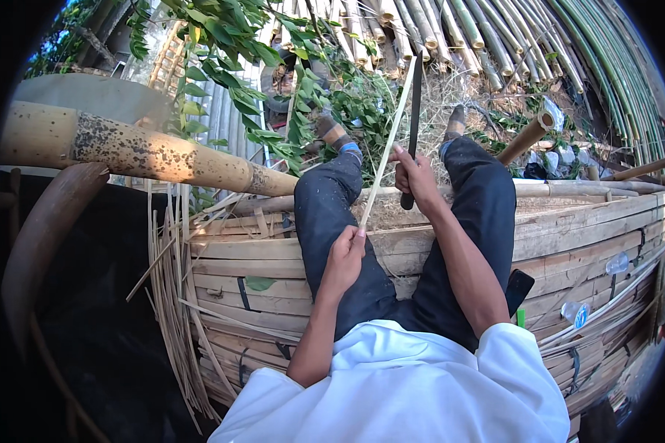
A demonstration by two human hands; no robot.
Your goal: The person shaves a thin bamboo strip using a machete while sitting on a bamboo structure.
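My left grip (345,255) pinches the near part of the pale strip (389,144), which slants far and right, just left of the dark knife (415,103) clamped in my right grip (419,181).

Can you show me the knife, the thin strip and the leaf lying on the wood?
Knife (414,111), head view: middle of its dark blade.
Thin strip (381,168), head view: partway along its pale length.
Green leaf (259,283), head view: its flat middle.

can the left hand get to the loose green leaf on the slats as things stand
Probably yes: the green leaf lies uncovered on the slats, left of the left hand. That hand pinches a pale strip, though, so it would likely need to let go first.
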